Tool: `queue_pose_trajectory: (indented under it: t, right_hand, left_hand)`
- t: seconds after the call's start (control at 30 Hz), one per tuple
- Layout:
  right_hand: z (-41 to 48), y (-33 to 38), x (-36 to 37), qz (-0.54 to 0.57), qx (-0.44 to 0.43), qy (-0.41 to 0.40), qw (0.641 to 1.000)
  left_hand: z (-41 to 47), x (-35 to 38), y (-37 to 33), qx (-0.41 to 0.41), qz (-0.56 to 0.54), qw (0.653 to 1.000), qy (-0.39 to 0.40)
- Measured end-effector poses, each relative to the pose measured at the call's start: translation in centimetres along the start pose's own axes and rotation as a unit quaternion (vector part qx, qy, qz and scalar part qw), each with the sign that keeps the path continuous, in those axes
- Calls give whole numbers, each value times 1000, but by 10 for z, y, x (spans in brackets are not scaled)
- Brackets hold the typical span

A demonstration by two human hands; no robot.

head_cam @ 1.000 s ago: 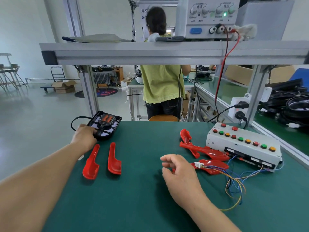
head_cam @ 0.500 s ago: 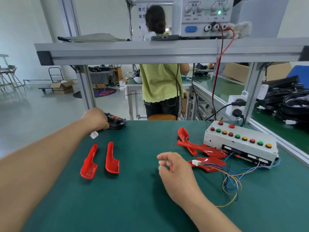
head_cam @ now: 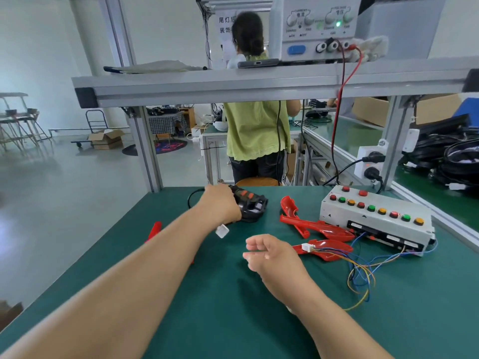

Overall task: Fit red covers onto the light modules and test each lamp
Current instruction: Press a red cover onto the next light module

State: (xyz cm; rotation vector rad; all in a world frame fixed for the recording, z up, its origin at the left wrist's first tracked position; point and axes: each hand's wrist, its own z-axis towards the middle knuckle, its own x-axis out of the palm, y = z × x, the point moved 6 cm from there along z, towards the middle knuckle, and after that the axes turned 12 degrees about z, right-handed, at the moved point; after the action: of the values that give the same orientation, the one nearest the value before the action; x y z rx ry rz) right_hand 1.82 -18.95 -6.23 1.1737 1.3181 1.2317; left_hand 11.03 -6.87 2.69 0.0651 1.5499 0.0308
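My left hand [head_cam: 221, 204] grips a black light module [head_cam: 250, 204] with orange inserts, lifted above the green table's far middle; its black cable and a white plug [head_cam: 222, 231] hang below my wrist. My right hand [head_cam: 272, 256] hovers over the table centre with fingers loosely spread, holding nothing. Red covers [head_cam: 315, 226] lie to its right, one with a white connector [head_cam: 308, 246] and coloured wires resting on it. A further red cover [head_cam: 155, 229] peeks out left of my forearm, mostly hidden. The white test box [head_cam: 375, 216] with coloured buttons stands at the right.
A power supply [head_cam: 315, 27] with a green light sits on the aluminium shelf [head_cam: 259, 81] overhead, red and black leads running down. A person in a green top stands behind the table. Loose coloured wires [head_cam: 361, 278] loop on the green mat [head_cam: 233, 307] at right.
My left hand has lifted the black module off the table's far left and carried it rightward toward the centre, plug dangling. My right hand has opened a little and stayed in place.
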Motion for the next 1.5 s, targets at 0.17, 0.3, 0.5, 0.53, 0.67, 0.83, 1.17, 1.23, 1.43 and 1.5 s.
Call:
queue_pose_trajectory:
  t: [0.17, 0.3, 0.5, 0.53, 0.67, 0.83, 1.17, 1.23, 1.43, 1.5]
  right_hand:
    - [-1, -14, 5, 167, 70, 42, 983]
    - [-7, -11, 17, 280, 131, 77, 948]
    - [-12, -12, 15, 364, 149, 54, 918]
    - [-12, -13, 14, 373, 147, 43, 915]
    - [-11, -15, 12, 404, 128, 0, 906]
    - [-12, -10, 5, 411, 80, -40, 907]
    - [-5, 8, -18, 320, -10, -35, 947]
    - [-5, 9, -17, 334, -18, -24, 942]
    - [-2, 8, -20, 386, -47, -59, 919]
    - [-1, 7, -19, 404, -43, -60, 912]
  left_hand:
    - [-20, 31, -4, -22, -92, 995, -26]
    - [-43, 43, 1, -43, -183, 981, -48]
    - [-75, 57, -5, -44, -253, 966, -39]
    - [-79, 57, -5, -45, -261, 963, -41]
    - [-95, 56, -9, -18, -318, 947, -38]
    - [-114, 60, -19, 59, -378, 923, -43]
    - [-115, 58, -3, 120, -397, 905, -92]
    - [-118, 57, -2, 73, -416, 897, -132]
    - [-121, 72, -14, 19, -364, 930, -51]
    - [-122, 80, -24, 61, -370, 927, 5]
